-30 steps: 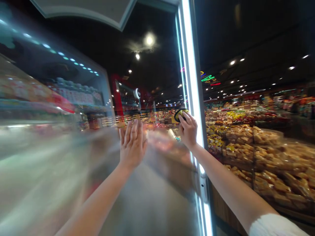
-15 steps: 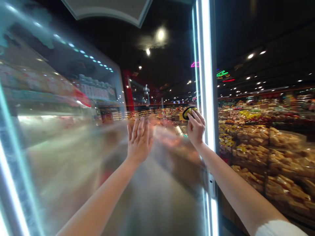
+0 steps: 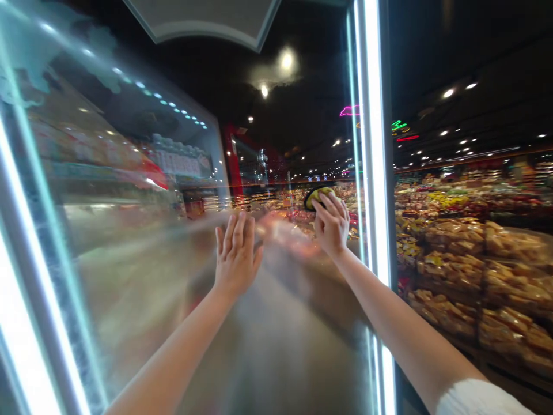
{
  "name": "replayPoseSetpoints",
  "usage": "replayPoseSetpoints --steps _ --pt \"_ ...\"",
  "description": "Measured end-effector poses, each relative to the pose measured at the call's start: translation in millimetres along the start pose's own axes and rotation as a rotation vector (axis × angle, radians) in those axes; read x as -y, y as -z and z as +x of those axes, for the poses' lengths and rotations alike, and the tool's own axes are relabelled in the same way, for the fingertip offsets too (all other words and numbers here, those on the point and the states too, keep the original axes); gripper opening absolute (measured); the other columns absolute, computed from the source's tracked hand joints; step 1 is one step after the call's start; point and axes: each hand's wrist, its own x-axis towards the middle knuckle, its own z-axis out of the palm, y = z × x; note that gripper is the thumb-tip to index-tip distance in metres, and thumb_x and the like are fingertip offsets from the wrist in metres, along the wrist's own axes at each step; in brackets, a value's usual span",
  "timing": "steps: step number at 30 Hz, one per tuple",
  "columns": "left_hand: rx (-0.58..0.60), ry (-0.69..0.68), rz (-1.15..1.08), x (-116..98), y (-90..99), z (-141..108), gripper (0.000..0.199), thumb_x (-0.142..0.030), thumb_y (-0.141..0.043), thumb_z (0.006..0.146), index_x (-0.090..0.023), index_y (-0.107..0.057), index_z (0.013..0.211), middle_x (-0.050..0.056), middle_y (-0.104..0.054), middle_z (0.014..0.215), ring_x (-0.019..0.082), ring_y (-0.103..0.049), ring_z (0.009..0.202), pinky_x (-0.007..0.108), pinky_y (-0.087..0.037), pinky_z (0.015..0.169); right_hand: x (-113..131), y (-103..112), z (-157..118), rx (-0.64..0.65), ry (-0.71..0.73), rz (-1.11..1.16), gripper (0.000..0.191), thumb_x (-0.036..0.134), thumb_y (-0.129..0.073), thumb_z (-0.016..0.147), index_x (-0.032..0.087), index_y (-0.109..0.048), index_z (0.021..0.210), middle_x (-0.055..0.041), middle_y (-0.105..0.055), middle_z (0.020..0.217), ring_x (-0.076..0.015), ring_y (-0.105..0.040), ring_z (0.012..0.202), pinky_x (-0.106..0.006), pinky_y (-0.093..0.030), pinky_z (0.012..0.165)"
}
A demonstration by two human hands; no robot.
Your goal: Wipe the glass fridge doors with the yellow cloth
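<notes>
Beneath the right hand [image 3: 333,230], whose bent fingers hold it, a yellow-green pad [image 3: 317,195] lies roughly sideways against the glass [image 3: 280,323], up and right of the flat, open left hand [image 3: 234,262].

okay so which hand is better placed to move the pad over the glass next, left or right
Right, I'd say: the right hand already holds the pad, while the left hand is open and empty, flat toward the glass.

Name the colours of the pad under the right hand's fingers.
The pad is yellow-green with a black edge, seen in the head view.
</notes>
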Motion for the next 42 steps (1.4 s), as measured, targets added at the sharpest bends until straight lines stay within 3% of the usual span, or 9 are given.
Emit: replayPoseSetpoints --steps 4,9,13,17,21,25,30,35,42 --pt "0.011 0.027 0.008 18 8.8 -8 0.074 -0.037 -0.047 0.100 -0.021 -0.013 0.164 0.015 -0.025 0.169 0.033 -0.018 0.157 0.062 -0.011 0.127 30 -18 18 -0.031 -0.179 -0.039 0.042 0.020 -0.042 0.100 0.022 -0.068 0.132 -0.0089 -0.058 0.149 -0.0274 -0.043 0.146 -0.054 -0.031 0.123" --pt "0.027 0.028 0.028 20 8.0 -9 0.072 -0.036 -0.046 0.100 -0.017 -0.018 0.164 0.018 -0.027 0.168 0.034 -0.018 0.157 0.061 -0.012 0.127 95 -27 16 0.174 0.114 0.039 0.042 0.025 -0.045 0.102 0.028 -0.061 0.140 -0.0020 -0.053 0.155 -0.0222 -0.039 0.149 -0.049 -0.021 0.128" --pt "0.034 0.033 0.025 24 13.6 -17 0.072 -0.036 -0.047 0.100 -0.017 -0.018 0.163 0.017 -0.027 0.168 0.033 -0.017 0.158 0.060 -0.011 0.128 76 -12 -1 0.212 0.237 0.072 0.038 0.024 -0.048 0.101 0.031 -0.066 0.134 0.0003 -0.059 0.149 -0.0203 -0.043 0.147 -0.046 -0.024 0.127" --pt "0.042 0.046 0.030 39 22.5 -29 0.074 -0.037 -0.046 0.100 -0.018 -0.015 0.164 0.017 -0.026 0.168 0.033 -0.017 0.158 0.061 -0.011 0.128 64 -17 0 0.010 -0.030 0.033 0.040 0.020 -0.044 0.100 0.028 -0.069 0.130 -0.0054 -0.062 0.145 -0.0254 -0.046 0.144 -0.052 -0.031 0.122" --pt "0.022 0.047 0.051 49 28.9 -35 0.075 -0.035 -0.047 0.100 -0.019 -0.013 0.164 0.017 -0.026 0.168 0.032 -0.017 0.158 0.060 -0.011 0.128 120 -42 12 -0.046 -0.112 0.026 0.042 0.026 -0.043 0.101 0.023 -0.063 0.138 -0.0100 -0.054 0.153 -0.0300 -0.043 0.146 -0.057 -0.028 0.122" --pt "0.034 0.049 0.065 53 35.2 -37 0.076 -0.032 -0.048 0.099 -0.019 -0.012 0.164 0.016 -0.027 0.168 0.032 -0.017 0.158 0.060 -0.011 0.128 168 -51 4 0.092 0.103 0.078 0.042 0.030 -0.048 0.102 0.024 -0.059 0.142 -0.0075 -0.051 0.156 -0.0259 -0.040 0.148 -0.053 -0.019 0.127" --pt "0.073 0.068 0.090 64 43.1 -48 0.074 -0.032 -0.047 0.099 -0.017 -0.014 0.164 0.017 -0.027 0.168 0.031 -0.016 0.158 0.058 -0.010 0.128 139 -36 -17 0.153 0.325 0.145 0.035 0.024 -0.052 0.100 0.031 -0.067 0.131 0.0006 -0.063 0.145 -0.0198 -0.046 0.144 -0.044 -0.023 0.127" --pt "0.094 0.101 0.109 78 52.1 -56 0.073 -0.033 -0.047 0.099 -0.017 -0.016 0.164 0.017 -0.027 0.168 0.032 -0.016 0.158 0.060 -0.012 0.127 141 -45 2 -0.009 0.008 0.130 0.037 0.021 -0.045 0.100 0.027 -0.071 0.126 -0.0054 -0.064 0.143 -0.0245 -0.047 0.143 -0.050 -0.030 0.123" --pt "0.023 -0.019 -0.047 67 64.0 -36 0.073 -0.032 -0.041 0.102 -0.014 -0.005 0.164 0.017 -0.026 0.168 0.026 -0.010 0.159 0.051 -0.018 0.128 196 -60 12 0.167 -0.065 0.454 0.059 0.038 -0.020 0.107 0.027 -0.011 0.165 -0.0094 -0.036 0.165 -0.0222 -0.022 0.157 -0.056 -0.018 0.125"
